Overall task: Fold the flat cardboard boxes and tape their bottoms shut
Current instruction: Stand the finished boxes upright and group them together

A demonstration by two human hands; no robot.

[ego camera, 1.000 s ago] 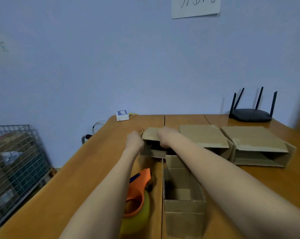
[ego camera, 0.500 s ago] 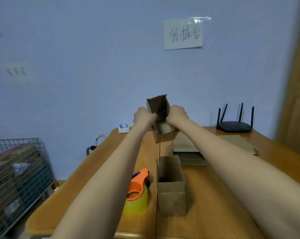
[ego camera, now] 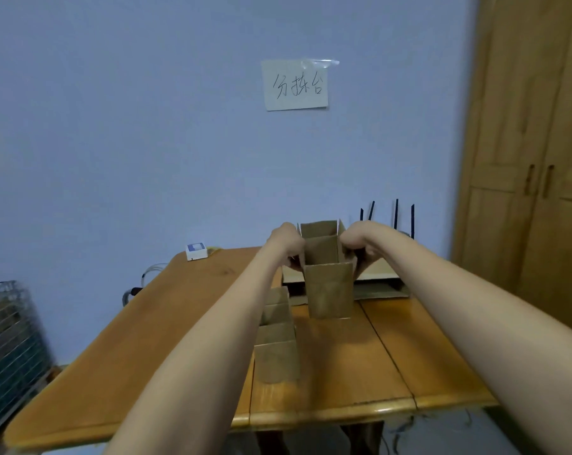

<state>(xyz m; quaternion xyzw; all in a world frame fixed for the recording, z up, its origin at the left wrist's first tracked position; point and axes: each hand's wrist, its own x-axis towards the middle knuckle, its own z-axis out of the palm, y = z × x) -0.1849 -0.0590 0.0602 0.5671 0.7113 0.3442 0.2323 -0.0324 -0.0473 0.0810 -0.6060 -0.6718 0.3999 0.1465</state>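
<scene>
Two bare hands hold a small cardboard box up over a wooden desk

Above the orange-brown wooden desk, toward its far edge, the small brown cardboard box is raised, long axis running away from the viewer, opening upward. The right hand and left hand grip its sides, fingers curled. Squaring appears under way; flaps likely need folding next

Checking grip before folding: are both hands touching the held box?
Touching. Head view: left hand and right hand grip opposite sides of the box.
</scene>
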